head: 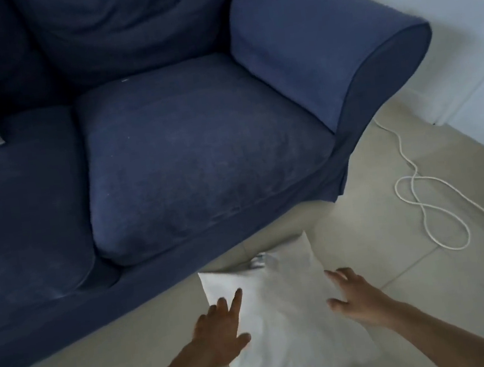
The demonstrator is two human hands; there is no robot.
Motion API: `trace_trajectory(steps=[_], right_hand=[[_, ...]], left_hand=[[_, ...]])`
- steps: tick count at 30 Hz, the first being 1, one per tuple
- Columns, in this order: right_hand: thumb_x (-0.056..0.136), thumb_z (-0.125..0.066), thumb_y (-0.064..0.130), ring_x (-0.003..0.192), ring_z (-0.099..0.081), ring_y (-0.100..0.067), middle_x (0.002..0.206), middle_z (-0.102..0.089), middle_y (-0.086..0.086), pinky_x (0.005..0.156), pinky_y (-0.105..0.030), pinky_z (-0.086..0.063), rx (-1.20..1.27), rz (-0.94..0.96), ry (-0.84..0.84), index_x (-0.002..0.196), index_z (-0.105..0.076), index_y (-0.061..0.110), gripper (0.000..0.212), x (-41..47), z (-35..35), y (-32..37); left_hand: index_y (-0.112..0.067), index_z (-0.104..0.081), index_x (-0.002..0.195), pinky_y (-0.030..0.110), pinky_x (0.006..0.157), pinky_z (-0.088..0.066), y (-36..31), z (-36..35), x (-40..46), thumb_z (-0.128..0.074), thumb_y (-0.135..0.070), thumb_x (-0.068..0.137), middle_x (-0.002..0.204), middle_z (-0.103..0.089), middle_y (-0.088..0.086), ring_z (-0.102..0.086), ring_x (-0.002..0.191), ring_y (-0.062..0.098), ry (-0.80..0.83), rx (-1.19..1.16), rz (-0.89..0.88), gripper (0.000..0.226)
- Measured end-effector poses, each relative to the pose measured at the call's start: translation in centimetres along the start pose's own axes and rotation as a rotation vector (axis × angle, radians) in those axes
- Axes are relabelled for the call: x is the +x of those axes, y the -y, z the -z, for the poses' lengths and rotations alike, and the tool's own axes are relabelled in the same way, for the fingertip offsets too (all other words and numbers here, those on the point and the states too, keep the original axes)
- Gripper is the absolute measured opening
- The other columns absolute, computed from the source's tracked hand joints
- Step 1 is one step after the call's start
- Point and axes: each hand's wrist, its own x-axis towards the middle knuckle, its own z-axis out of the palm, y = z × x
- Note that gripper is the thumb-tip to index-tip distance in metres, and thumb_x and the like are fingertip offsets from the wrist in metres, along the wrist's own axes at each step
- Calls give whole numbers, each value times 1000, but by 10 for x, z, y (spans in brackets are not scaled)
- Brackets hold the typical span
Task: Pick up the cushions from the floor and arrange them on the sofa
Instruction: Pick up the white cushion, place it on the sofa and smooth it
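the navy sofa [199, 145] sits open ahead of you, its right seat bare for a landing spot. the white cushion [284, 315] lies on the tiled floor [392, 226] just before it. your left hand [222, 329] and right hand [355, 294] flank it, fingers spread, seemingly touching but not yet gripping.

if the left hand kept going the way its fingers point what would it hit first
Probably the white cushion: the left hand points up-right across its near corner, fingers open. Beyond that comes the sofa front, though depth is unclear.

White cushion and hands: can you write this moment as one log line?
white cushion: on floor | left hand, right hand: open, at its sides | sofa: seat free
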Motion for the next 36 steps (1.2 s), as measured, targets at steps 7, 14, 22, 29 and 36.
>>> trace_trajectory(steps=[7, 14, 22, 29, 36], right_hand=[[73, -68, 88, 146, -46, -31, 156, -36, -7, 121, -39, -38, 154, -39, 90, 171, 3, 44, 128, 65, -68, -50], [81, -83, 58, 140, -52, -20, 149, -49, 0, 111, -25, -40, 287, 28, 30, 171, -1, 42, 122, 68, -83, -44], [80, -84, 56, 134, -51, -16, 139, -45, 4, 115, -29, -41, 348, 113, 25, 171, -5, 41, 121, 1, -69, -3], [74, -81, 64, 142, -43, -13, 149, -41, 5, 119, -29, -35, 423, 146, -1, 170, -4, 44, 125, -106, -8, 45], [76, -81, 63, 141, -45, -13, 148, -41, 8, 118, -32, -39, 433, 166, -45, 169, -1, 49, 123, -208, 89, 95]], left_hand=[[-34, 46, 154, 52, 109, -45, 21, -93, 58, -61, -80, 88, 154, -44, 17, -53, 134, 38, 69, -221, 145, 134], [-40, 50, 149, 25, 110, -46, 22, -105, 75, -84, -45, 81, 170, -36, 5, -59, 134, 21, 57, -559, -20, 149], [-50, 26, 158, 46, 103, -55, 12, -56, -13, -78, -28, 79, 147, -63, 5, -68, 121, 33, -38, -491, -53, 133], [-47, 22, 163, 46, 96, -58, 2, 23, -123, -78, -29, 82, 133, -69, 8, -72, 109, 33, -91, -460, -24, 130], [-51, 22, 160, 47, 96, -57, -12, 124, -220, -81, -29, 86, 126, -69, 5, -70, 107, 32, -154, -425, -29, 128]])
